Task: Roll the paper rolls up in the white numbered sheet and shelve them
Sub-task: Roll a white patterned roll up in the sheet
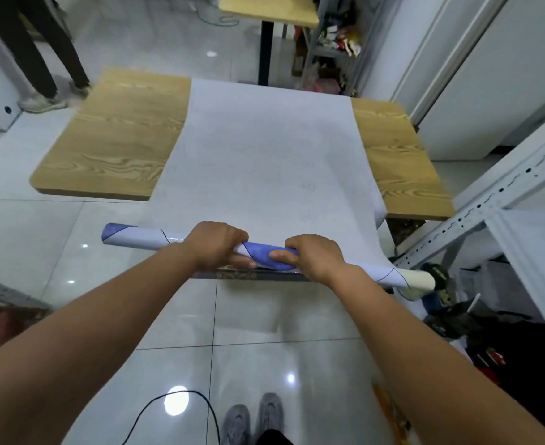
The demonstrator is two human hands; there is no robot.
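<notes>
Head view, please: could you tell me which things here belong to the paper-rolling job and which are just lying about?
Job in hand:
- paper rolls, gripped by left hand and right hand
- white sheet over the wooden table
- metal shelf rack, probably

Lying about:
- black cable on the floor
- second table beyond
- clutter under the rack
- bystander's legs

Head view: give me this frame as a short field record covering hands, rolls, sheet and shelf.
left hand: grips the blue-and-white bundle of paper rolls from above
right hand: grips the same bundle, beside the left
bundle: lies crosswise at the near end of the large white sheet
sheet: spread flat over the light wooden table
shelf: grey metal rack at right, bundle not on it
</notes>
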